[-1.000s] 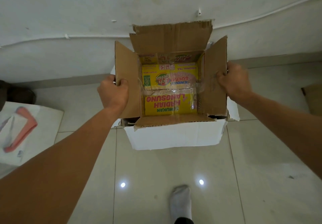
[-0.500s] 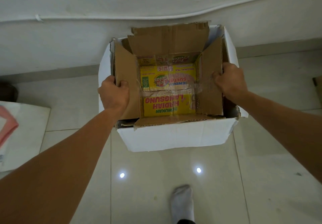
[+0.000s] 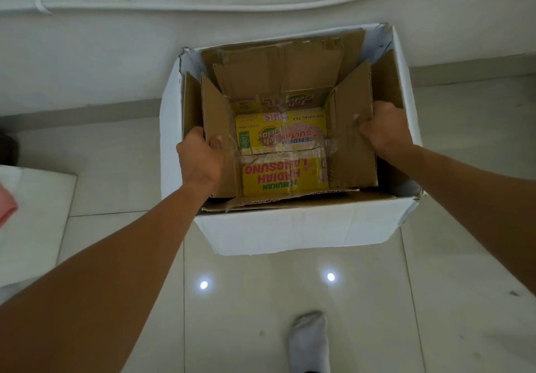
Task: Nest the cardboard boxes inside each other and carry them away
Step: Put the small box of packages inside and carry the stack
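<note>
Glossy pale floor tiles (image 3: 290, 291) meet a white wall; on them I see the white outer cardboard box (image 3: 298, 227); inside sits the brown cardboard box with yellow printed bottom (image 3: 284, 175); my left hand (image 3: 200, 160) clamps its left flap, my right hand (image 3: 383, 128) its right flap.

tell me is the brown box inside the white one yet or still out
Inside. The brown cardboard box sits within the white box, whose walls surround it; left hand and right hand grip its side flaps.
</note>
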The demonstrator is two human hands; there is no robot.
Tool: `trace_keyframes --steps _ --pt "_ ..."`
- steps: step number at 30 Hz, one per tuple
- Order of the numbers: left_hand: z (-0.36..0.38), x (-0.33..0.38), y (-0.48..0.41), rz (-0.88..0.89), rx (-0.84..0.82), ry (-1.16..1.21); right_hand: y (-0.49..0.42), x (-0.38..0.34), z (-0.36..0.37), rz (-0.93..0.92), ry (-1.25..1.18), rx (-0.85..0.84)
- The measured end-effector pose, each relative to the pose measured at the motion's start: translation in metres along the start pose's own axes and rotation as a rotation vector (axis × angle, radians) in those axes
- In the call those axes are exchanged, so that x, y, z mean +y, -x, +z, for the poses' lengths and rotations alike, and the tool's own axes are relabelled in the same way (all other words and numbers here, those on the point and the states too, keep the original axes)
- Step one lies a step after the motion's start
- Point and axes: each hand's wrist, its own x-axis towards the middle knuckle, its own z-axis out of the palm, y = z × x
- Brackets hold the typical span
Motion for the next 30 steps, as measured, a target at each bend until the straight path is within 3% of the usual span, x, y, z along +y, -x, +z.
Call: trace_keyframes --steps 7,11,13,16,19,21,24,30 --pt "0.015 -0.008 -0.010 0.020 -0.095 -0.015 -0.014 0.008 0.017 0.052 0.096 -0.020" --pt "0.013 0.002 -0.011 0.097 -0.070 -0.064 -0.009 0.003 0.018 0.093 0.165 -0.049" --pt "0.008 0.006 -0.009 0.188 -0.014 -0.234 0.002 -0.003 0.013 -0.038 0.285 -0.006" --pt "0.001 0.015 -0.002 0.433 -0.031 -0.429 0.018 -0.010 0.006 -0.477 0.561 0.065" --pt "0.006 0.020 0.007 0.579 -0.267 -0.604 0.022 -0.007 0.005 -0.735 0.900 -0.236" --pt "0.008 0.014 0.014 0.465 -0.457 -0.862 0.022 0.003 0.005 -0.736 1.224 -0.401" --pt "0.005 -0.006 0.021 0.234 -0.608 -1.120 0.023 0.022 -0.005 -0.691 1.536 -0.440" --pt "0.008 0.005 0.017 0.154 -0.718 -1.191 0.019 0.023 -0.005 -0.742 1.586 -0.465"
